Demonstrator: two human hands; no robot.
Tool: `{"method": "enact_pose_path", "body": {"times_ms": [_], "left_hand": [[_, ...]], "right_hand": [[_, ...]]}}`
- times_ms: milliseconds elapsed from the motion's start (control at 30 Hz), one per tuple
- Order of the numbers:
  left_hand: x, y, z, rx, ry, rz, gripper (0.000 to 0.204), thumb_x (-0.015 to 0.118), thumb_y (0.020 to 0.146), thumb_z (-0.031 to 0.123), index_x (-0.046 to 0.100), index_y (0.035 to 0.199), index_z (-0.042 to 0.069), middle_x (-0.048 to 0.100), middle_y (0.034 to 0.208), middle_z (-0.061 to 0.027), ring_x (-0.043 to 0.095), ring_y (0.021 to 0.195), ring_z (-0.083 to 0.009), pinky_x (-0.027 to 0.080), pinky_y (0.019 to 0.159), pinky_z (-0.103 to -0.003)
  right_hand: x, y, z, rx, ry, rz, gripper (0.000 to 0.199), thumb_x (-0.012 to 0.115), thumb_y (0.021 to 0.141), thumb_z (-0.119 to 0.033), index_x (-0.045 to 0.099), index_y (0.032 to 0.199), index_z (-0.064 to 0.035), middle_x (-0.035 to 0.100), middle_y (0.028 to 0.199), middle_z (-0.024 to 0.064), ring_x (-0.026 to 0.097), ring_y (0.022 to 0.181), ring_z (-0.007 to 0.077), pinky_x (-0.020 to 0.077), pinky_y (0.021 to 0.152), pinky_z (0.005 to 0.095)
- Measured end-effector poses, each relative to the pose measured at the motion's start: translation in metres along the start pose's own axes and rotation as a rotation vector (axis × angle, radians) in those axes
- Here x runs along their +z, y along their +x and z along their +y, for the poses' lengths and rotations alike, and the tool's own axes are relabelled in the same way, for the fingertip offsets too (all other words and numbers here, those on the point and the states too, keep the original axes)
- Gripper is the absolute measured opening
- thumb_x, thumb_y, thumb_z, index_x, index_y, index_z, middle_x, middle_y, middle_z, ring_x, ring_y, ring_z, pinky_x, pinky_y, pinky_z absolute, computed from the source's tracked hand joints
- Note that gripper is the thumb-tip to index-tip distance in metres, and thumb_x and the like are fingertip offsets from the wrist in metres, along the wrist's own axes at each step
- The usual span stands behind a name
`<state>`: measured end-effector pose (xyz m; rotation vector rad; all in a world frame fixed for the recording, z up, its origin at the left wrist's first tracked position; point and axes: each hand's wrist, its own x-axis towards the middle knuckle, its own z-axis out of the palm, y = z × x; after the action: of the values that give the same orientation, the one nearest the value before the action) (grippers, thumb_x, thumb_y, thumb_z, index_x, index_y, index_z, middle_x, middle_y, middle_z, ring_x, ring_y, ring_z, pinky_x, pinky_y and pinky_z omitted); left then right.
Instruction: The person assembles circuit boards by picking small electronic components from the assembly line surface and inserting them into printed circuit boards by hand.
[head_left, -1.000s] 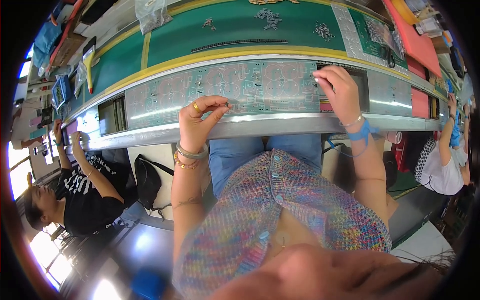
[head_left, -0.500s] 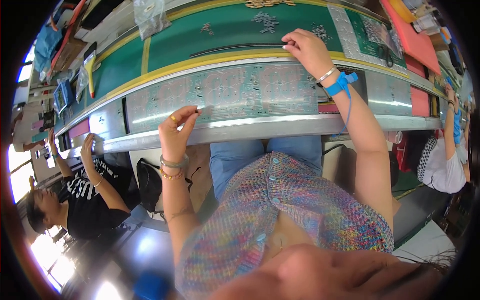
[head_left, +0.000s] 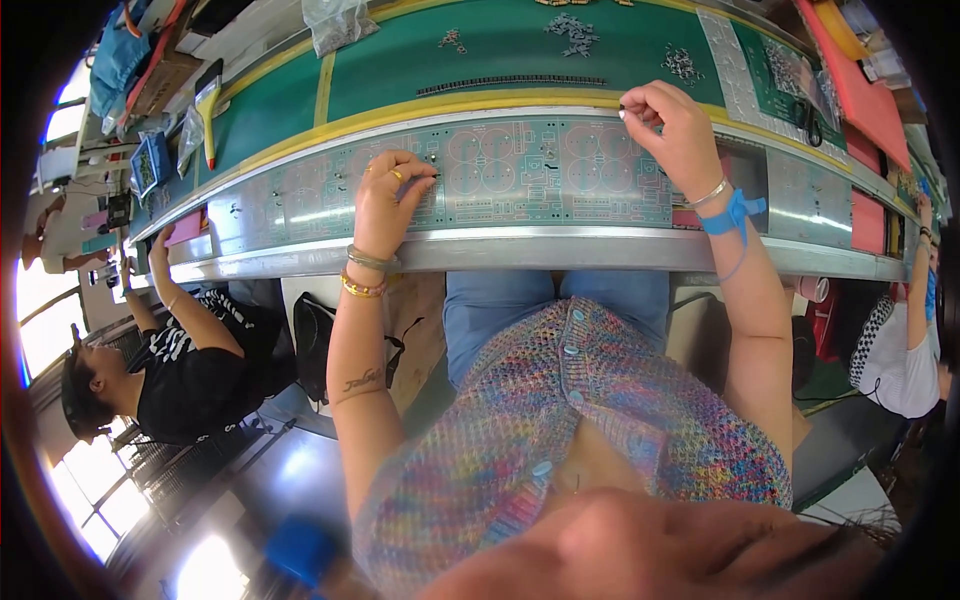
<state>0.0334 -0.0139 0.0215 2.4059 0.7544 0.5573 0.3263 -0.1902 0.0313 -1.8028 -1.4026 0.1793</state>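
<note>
A seated person works with both hands on a long grey-green circuit board (head_left: 520, 175) lying along the near edge of a conveyor bench (head_left: 560, 250).

Beyond the board, the green bench top (head_left: 400, 70) carries a black strip of parts (head_left: 510, 84), small heaps of loose components (head_left: 575, 28) and a yellow-handled brush (head_left: 207, 112) toward its left end. A co-worker in black (head_left: 185, 365) sits at the bench's left. The left hand (head_left: 390, 195) rests on the board's left half, fingers curled, fingertips pinched against the surface; what they hold is too small to tell. The right hand (head_left: 670, 130), raised at the board's far edge, pinches a tiny dark part (head_left: 622, 108). A blue strap (head_left: 732, 213) circles that wrist.
</note>
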Motion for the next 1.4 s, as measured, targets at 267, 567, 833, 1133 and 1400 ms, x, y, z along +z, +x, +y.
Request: {"method": "enact_pose_path", "body": {"times_ms": [267,567,833,1133,1400], "left_hand": [[0.004,0.003,-0.001,0.041,0.079,0.004,0.014,0.070,0.071,0.005,0.070,0.085,0.008,0.060,0.088,-0.0045,0.057,0.086,-0.0240,0.046,0.076,-0.034],[0.005,-0.002,-0.001,0.027,0.104,0.039,0.014,0.071,0.071,0.005,0.069,0.084,0.007,0.060,0.088,-0.0049,0.057,0.086,-0.0249,0.046,0.075,-0.034],[0.006,-0.001,0.000,0.093,0.152,0.056,0.012,0.070,0.071,0.005,0.069,0.083,0.007,0.060,0.086,-0.0048,0.057,0.081,-0.0249,0.047,0.072,-0.034],[-0.004,0.036,-0.011,0.111,0.012,0.149,0.010,0.069,0.075,0.006,0.069,0.086,0.006,0.064,0.089,-0.0071,0.063,0.074,-0.0229,0.050,0.065,-0.031],[0.004,0.085,-0.028,0.089,0.189,0.153,0.013,0.068,0.077,0.011,0.069,0.089,0.005,0.064,0.090,-0.0068,0.062,0.075,-0.0251,0.050,0.066,-0.033]], "right_hand": [[0.004,-0.009,-0.001,0.083,0.085,-0.037,0.013,0.065,0.079,-0.004,0.063,0.091,-0.0035,0.062,0.078,0.0039,0.059,0.067,0.0109,0.0483,0.059,0.0227],[0.006,-0.011,-0.002,0.078,0.090,-0.054,0.013,0.066,0.078,-0.005,0.063,0.091,-0.0038,0.062,0.078,0.0038,0.059,0.065,0.0111,0.0486,0.059,0.0228],[0.008,-0.011,-0.004,0.068,0.090,-0.046,0.014,0.067,0.078,-0.005,0.063,0.091,-0.0035,0.062,0.078,0.0038,0.059,0.065,0.0114,0.0485,0.059,0.0229],[0.009,-0.022,-0.027,-0.068,0.056,-0.070,0.015,0.067,0.073,-0.001,0.062,0.087,-0.0030,0.059,0.089,0.0062,0.059,0.075,0.0176,0.0491,0.066,0.0264],[0.021,-0.039,-0.035,-0.089,0.091,-0.100,0.015,0.069,0.070,-0.004,0.061,0.082,-0.0066,0.056,0.083,0.0055,0.058,0.078,0.0240,0.0479,0.067,0.0320]]}}
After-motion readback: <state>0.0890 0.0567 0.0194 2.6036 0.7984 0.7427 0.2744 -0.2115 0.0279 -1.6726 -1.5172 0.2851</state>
